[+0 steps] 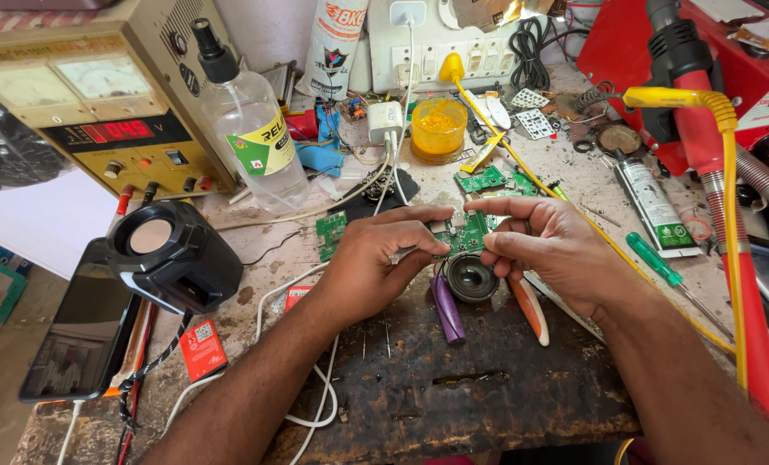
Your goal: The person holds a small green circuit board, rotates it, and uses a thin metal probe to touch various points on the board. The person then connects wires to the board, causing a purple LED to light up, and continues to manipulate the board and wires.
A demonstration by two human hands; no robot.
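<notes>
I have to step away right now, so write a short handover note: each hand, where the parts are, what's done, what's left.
Left hand: fingers pinch the left edge of the small green circuit board, held above the bench.
Right hand: fingers at the board's right edge, steadying it.
Round speaker driver and purple cylindrical cell lie just beneath the board; whether they are wired to it cannot be told.
Black speaker housing sits apart at left, so the board is out.
Yellow-handled soldering iron rests at right, untouched.
Left: the board is not back in the housing.

**Labels, packs and screens on the bench**

Upper left: a red digital readout [115,131] on the beige power supply [100,95]. Beside it, a green-yellow label [261,153] on the spray bottle. Lower left: dark phone screen [81,331], small red packet [202,349]. Right: white tube [656,207], green label.
</notes>
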